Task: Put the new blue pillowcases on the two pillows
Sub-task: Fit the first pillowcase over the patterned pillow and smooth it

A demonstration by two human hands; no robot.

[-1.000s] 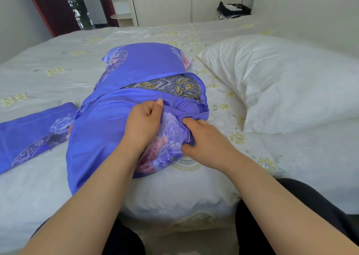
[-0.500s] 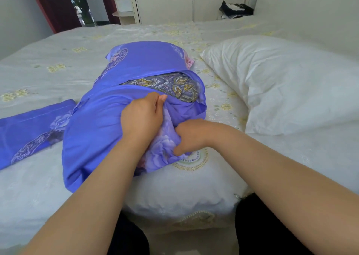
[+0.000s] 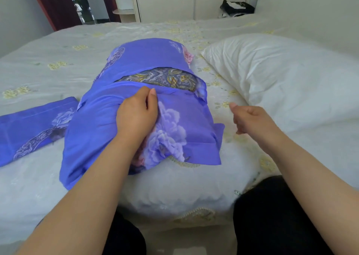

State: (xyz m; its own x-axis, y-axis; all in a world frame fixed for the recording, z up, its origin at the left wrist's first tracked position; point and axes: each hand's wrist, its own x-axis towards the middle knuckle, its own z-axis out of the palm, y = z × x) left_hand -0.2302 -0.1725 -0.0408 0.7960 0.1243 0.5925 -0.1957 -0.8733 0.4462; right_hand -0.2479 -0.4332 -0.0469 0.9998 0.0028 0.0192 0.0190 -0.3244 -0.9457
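1. Left hand [image 3: 137, 113] pinches a fold of the blue pillowcase [image 3: 180, 126] on the pillow, thumb against fingers.
2. Paisley pillow [image 3: 165, 79] shows thru the gap just beyond that hand.
3. Right hand [image 3: 250, 118] off the fabric, fingers loosely curled, holding nothing, just right of the case.
4. Bare white pillow [image 3: 281, 74] beyond right hand; 2nd folded pillowcase [image 3: 33, 130] well left of left hand, flat on bed [image 3: 58, 66].

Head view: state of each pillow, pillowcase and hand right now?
Patterned pillow: mostly cased, a strip showing at the opening.
Blue pillowcase: on that pillow, opening not closed.
Second pillowcase: flat, unused.
White pillow: bare.
Left hand: gripping the case fabric.
Right hand: loosely curled, holding nothing.
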